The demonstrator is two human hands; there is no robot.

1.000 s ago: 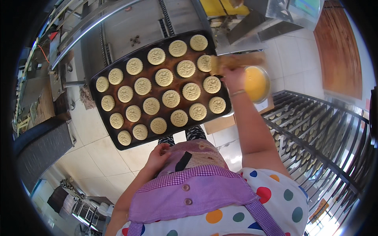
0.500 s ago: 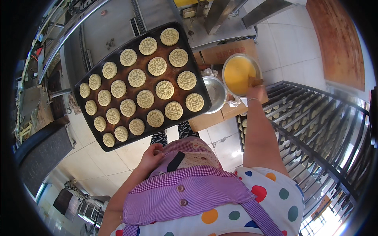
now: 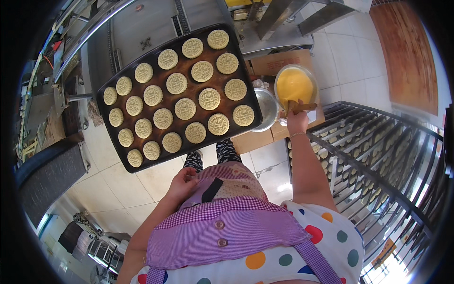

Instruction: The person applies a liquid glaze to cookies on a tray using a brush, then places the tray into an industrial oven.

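My right hand (image 3: 297, 122) is closed round a flat brown wooden brush (image 3: 303, 107), held at the near rim of a metal bowl of yellow liquid (image 3: 294, 85) that looks like egg wash. The hand hides part of the brush. My left hand (image 3: 182, 183) rests in front of the apron, its fingers loosely bent and slightly apart, with nothing visible in it. Ahead and to the left lies a dark baking tray (image 3: 190, 146) bearing rows of round, pale, stamped pastries (image 3: 184, 109). Neither hand touches the tray.
A second metal bowl (image 3: 267, 108) sits between the tray and the yellow liquid, on cardboard (image 3: 255, 141). To the right stands a black rack (image 3: 373, 156) loaded with trays of pastries. Metal machinery (image 3: 142, 28) lies beyond the tray. A brown board (image 3: 406, 57) is at the far right.
My right hand has drawn the brush from inside the bowl toward its near left rim. The left hand stays in front of the apron. The view has shifted slightly.
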